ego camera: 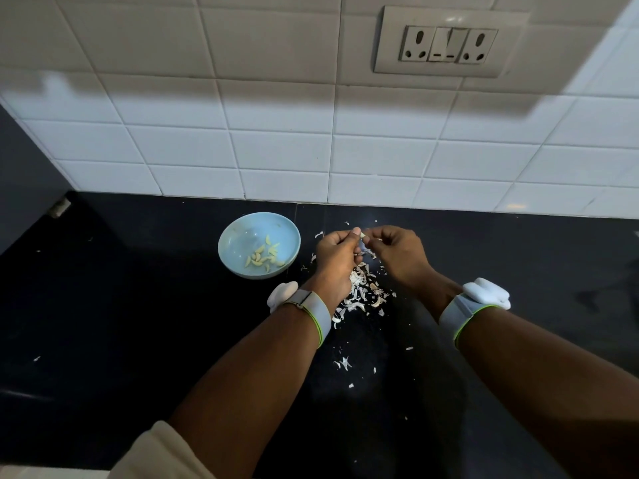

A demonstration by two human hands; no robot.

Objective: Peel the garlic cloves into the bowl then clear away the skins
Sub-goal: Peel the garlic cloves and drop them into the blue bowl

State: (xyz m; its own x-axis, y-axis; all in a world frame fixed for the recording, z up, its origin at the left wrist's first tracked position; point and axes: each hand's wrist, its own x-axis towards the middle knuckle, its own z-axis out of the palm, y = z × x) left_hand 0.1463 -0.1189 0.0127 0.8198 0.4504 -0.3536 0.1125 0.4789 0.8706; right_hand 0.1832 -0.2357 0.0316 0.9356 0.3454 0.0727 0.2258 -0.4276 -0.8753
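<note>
Both hands, the left hand [337, 252] and the right hand [397, 250], are together and pinch one small pale garlic clove [363, 234] between their fingertips, above the black stone surface [138, 323]. The round light-blue bowl [242, 233] with peeled yellowish cloves [264, 257] stands at 9 o'clock from the hands. The heap of white papery skins [361, 293] lies on the surface at 6 o'clock, between the wrists.

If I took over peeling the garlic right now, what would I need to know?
Hands: the left hand and right hand both pinch one garlic clove between their fingertips, above the counter.
Things: the blue bowl, left of the hands, holds a small heap of peeled cloves. Skins lie scattered under and near the hands.
Done: several cloves peeled into the bowl.
Left: finish this clove, drop it in, peel any others, then clear away the skins.
</note>
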